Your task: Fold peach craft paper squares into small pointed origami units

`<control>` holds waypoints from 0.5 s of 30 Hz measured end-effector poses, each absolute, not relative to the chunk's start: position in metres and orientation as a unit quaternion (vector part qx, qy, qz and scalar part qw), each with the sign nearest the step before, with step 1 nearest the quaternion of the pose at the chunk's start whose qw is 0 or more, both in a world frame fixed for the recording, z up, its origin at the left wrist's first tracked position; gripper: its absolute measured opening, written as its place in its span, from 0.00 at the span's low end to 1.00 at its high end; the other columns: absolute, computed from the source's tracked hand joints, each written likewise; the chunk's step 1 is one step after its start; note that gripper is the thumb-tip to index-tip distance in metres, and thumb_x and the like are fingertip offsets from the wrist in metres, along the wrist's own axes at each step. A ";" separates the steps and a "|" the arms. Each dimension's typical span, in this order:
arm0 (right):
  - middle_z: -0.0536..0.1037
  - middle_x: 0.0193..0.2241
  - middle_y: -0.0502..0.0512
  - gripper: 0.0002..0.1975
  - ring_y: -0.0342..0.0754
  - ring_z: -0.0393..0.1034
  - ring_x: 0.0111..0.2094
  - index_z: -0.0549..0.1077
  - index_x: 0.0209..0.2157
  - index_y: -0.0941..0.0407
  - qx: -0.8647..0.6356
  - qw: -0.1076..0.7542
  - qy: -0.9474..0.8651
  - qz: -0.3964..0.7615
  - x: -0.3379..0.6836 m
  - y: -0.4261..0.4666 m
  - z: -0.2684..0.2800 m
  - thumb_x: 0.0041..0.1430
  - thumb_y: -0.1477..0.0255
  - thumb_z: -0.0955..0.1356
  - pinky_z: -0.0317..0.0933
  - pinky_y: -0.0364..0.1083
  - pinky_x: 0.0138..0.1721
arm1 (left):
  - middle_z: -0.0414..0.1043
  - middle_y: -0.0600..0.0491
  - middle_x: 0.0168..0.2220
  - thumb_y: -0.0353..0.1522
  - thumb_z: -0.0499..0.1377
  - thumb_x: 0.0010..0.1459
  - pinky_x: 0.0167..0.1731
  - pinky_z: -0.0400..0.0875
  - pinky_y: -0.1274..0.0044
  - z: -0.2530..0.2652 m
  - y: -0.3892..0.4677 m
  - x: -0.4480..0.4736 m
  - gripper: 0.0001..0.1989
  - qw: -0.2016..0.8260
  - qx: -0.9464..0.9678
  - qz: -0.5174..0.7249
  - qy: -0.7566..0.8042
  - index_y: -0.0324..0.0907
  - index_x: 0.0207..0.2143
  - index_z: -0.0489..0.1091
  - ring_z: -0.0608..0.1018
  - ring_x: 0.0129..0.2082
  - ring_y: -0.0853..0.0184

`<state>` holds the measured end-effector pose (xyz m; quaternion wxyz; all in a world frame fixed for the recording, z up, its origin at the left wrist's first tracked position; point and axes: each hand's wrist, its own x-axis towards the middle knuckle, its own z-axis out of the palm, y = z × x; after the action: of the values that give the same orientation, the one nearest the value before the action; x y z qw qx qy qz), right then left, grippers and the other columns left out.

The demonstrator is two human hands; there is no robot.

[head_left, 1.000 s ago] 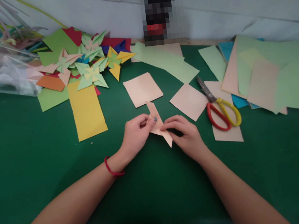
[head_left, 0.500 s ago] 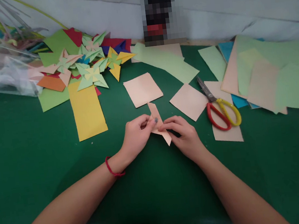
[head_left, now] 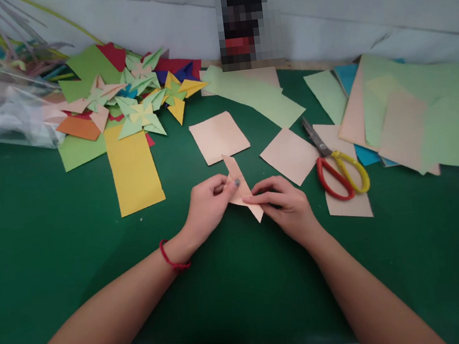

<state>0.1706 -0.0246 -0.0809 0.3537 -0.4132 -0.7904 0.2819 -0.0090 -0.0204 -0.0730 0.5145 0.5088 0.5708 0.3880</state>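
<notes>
A small folded piece of pale peach paper (head_left: 236, 178) is held between my two hands above the green table (head_left: 242, 281). My left hand (head_left: 210, 204) pinches its left side, thumb on top. On its lower right part, my right hand (head_left: 285, 201) grips with thumb and fingers; the thumb is partly hidden. One pointed end sticks out toward the far side, another toward me. Just beyond it lies a flat stack of square peach paper (head_left: 219, 138). Another peach square (head_left: 289, 157) rests to the right, beside scissors (head_left: 334, 163) with one red and one yellow handle.
Folded paper pinwheel shapes (head_left: 142, 114) are heaped at the back left near a yellow sheet (head_left: 135, 171) and a clear plastic bag (head_left: 6, 103). Green and peach sheets (head_left: 413, 112) overlap at the right. A pale wall (head_left: 133, 17) stands behind the table.
The folded paper has turned and shifted slightly left, with both hands still on it. My right fingers have drawn closer together on its lower part.
</notes>
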 end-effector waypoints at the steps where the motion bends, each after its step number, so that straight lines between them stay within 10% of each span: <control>1: 0.73 0.34 0.53 0.11 0.45 0.68 0.36 0.77 0.36 0.49 -0.417 0.357 -0.784 0.291 0.170 -0.025 -0.081 0.56 0.77 0.66 0.64 0.46 0.35 | 0.59 0.58 0.20 0.38 0.56 0.55 0.21 0.54 0.80 -0.073 -0.021 -0.009 0.14 0.519 0.507 0.388 0.569 0.40 0.21 0.62 0.61 0.20 0.74; 15: 0.72 0.29 0.50 0.03 0.43 0.68 0.31 0.71 0.29 0.54 -0.499 0.429 -0.613 0.436 0.154 -0.028 -0.082 0.52 0.71 0.69 0.65 0.44 0.35 | 0.68 0.55 0.25 0.38 0.55 0.56 0.26 0.63 0.80 -0.078 -0.025 -0.006 0.12 0.516 0.521 0.386 0.559 0.39 0.26 0.67 0.70 0.26 0.71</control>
<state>0.1538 -0.0283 -0.0819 0.4292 -0.4992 -0.6133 0.4364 -0.0065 -0.0245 -0.0778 0.5163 0.5215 0.5589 0.3863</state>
